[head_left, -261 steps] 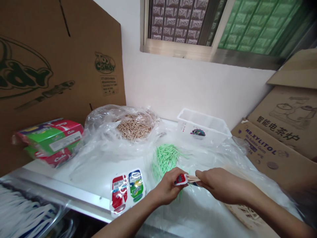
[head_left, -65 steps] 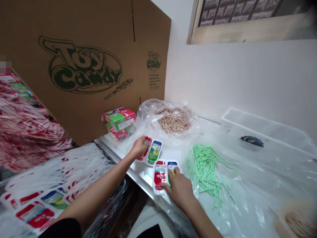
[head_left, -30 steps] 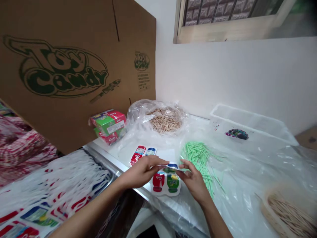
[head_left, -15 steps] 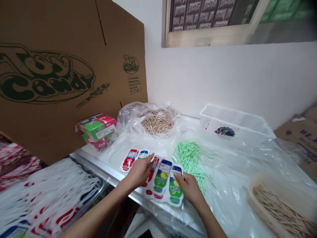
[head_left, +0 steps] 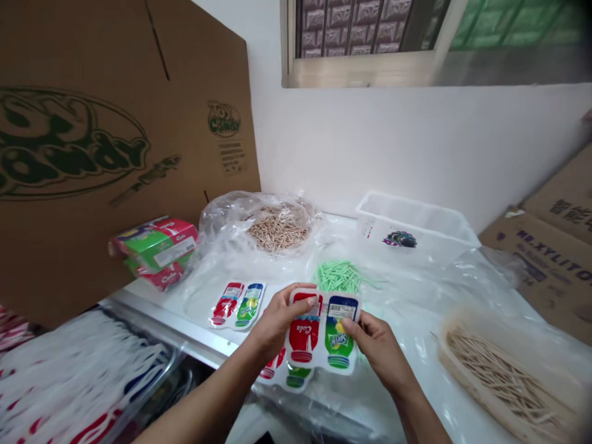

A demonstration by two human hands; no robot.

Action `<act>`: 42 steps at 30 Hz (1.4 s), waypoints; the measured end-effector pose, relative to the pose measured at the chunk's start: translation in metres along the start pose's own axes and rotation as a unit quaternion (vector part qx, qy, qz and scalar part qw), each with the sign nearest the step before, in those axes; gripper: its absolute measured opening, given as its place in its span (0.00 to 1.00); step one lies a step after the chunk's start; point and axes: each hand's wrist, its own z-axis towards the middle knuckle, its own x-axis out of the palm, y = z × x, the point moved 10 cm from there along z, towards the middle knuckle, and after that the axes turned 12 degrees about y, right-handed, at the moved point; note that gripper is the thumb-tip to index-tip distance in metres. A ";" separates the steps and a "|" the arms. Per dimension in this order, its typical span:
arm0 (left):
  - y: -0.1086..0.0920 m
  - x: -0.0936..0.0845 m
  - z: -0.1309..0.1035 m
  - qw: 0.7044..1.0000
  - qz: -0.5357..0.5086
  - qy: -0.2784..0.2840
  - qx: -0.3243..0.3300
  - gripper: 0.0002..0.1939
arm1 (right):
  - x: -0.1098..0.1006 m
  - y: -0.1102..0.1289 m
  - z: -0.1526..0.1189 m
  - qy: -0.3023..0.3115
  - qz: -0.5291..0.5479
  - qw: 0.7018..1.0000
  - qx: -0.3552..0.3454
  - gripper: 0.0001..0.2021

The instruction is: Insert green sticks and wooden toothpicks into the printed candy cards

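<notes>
Toy Candy carton (head_left: 115, 111) far L, bagged tan sticks (head_left: 278, 233) by wall (head_left: 393, 139) on white desk (head_left: 197, 314), L hand (head_left: 276, 316) gripping Cola/Sprite pack (head_left: 323, 333) over desk, R hand (head_left: 377, 345) gripping too, barred window (head_left: 358, 31) up behind, stick tub (head_left: 451, 371) & MR.XYLITOL carton (head_left: 541, 283) far R.

Your left hand (head_left: 280, 316) and right hand (head_left: 378, 345) are both bare, and the left forearm (head_left: 208, 391) and right forearm (head_left: 413, 401) are bare too, as far as they show. Each forearm is slim and smooth in outline, broadening gradually from a narrow wrist toward the lower edge of your view. Your fingers (head_left: 370, 317) are slender, with rounded tips; the nails are too small to make out clearly. Low between your forearms you have a small black patch (head_left: 264, 438); too little shows to tell whether you are wearing it.
</notes>
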 end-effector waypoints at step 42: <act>0.127 0.078 -0.029 0.986 0.028 0.070 -0.148 0.11 | -0.124 0.053 -0.081 -0.071 -0.699 0.708 0.064 0.16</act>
